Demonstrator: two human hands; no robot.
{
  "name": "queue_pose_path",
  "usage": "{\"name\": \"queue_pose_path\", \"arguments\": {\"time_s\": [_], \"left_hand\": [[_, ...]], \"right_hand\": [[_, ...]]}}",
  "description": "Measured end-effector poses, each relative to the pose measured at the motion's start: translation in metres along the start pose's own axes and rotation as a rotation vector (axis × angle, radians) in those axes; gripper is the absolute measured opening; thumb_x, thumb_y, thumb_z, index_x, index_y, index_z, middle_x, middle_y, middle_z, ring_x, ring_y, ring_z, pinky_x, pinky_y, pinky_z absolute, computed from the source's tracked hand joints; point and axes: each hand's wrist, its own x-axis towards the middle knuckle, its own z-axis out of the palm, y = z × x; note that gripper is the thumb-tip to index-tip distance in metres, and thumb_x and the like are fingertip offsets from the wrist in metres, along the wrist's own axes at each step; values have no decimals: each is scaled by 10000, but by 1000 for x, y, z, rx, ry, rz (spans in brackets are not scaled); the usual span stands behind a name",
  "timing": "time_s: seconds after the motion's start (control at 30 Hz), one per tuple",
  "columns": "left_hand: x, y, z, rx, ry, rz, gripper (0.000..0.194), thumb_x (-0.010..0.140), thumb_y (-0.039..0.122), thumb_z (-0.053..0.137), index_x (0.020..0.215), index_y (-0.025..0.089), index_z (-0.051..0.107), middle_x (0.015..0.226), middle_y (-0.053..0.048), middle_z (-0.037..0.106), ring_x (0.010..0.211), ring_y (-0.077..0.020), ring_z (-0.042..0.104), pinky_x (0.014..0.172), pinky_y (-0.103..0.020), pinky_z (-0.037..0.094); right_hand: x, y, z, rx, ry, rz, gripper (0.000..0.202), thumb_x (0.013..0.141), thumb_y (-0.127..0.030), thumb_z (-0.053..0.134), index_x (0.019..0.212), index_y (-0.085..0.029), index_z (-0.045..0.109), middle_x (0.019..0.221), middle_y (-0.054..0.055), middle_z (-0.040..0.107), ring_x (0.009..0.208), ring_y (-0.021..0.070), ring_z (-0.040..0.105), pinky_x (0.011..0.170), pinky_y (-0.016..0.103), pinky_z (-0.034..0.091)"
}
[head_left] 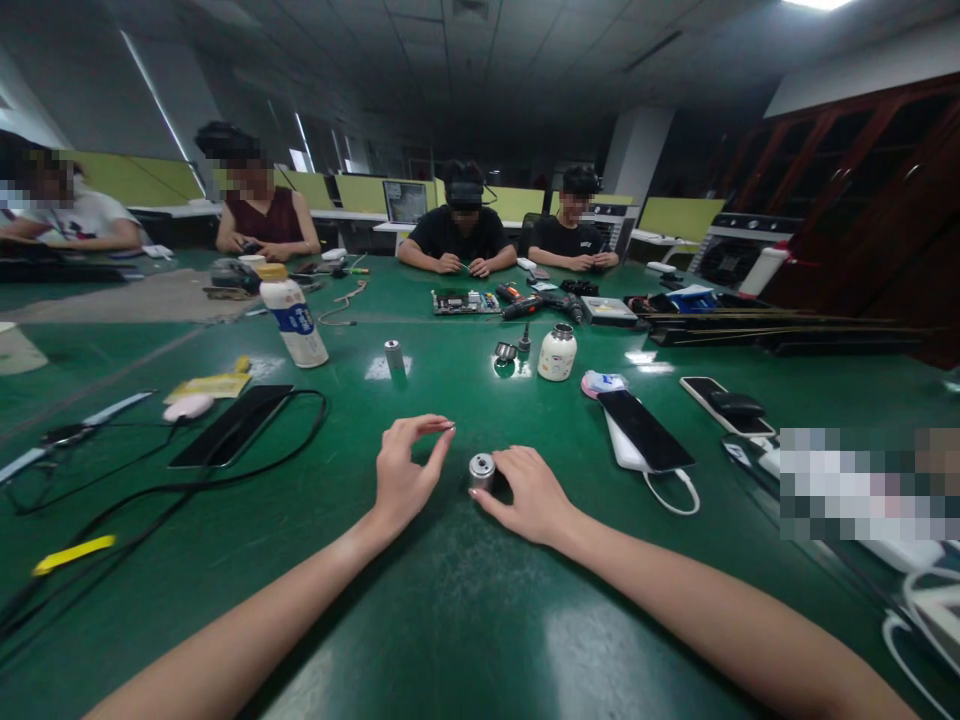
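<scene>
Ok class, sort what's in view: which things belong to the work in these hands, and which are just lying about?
In the work:
- metal cylinder, at the right hand
- perhaps the second cylinder

Lying about:
- labelled bottle
- cream flask
- pink mouse

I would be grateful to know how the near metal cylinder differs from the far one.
The near cylinder looks wider and squatter; the far cylinder looks slimmer. The near cylinder has the right hand at it, thumb and fingers on either side, while the far cylinder stands untouched. Both are grey and upright on the green table.
</scene>
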Motion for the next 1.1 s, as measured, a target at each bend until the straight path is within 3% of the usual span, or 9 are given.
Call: {"name": "queue_pose_path", "arguments": {"time_s": [0.13,0.33,0.57,0.8,1.1], "left_hand": [[-14,19,5,-187,-86,-2,286,830,237,679,1080,219,541,918,-36,711,858,-198,712,842,-364,532],[-19,24,6,-183,-197,-8,332,831,216,667,1114,228,494,901,-42,732,881,-223,716,866,-402,528],[-15,27,3,-202,-264,46,273,869,205,579,1134,220,514,982,-71,748,989,-238,681,924,-437,483],[-11,28,4,-243,-222,-16,241,864,226,626,1099,223,575,996,-69,749,1015,-235,669,939,-418,461],[-6,29,2,-263,-378,-62,173,864,241,605,1029,213,647,960,-67,758,1005,-259,671,950,-462,446]], "right_hand": [[-1,2,3,-4,-10,-10,283,872,-401,599,1019,-159,593,961,100,699,934,240,640,985,441,406],[0,4,4,-6,-18,-8,282,875,-418,592,999,-165,599,963,107,702,929,244,649,992,452,410],[0,4,5,-7,-15,-22,277,882,-409,583,1006,-162,599,970,111,706,970,250,647,1001,455,401],[0,2,2,-13,-9,-13,272,873,-409,597,958,-151,612,932,107,705,923,247,644,972,439,418],[-1,5,6,-6,-7,-21,312,885,-441,578,1007,-154,597,959,113,699,963,253,636,973,446,410]]}}
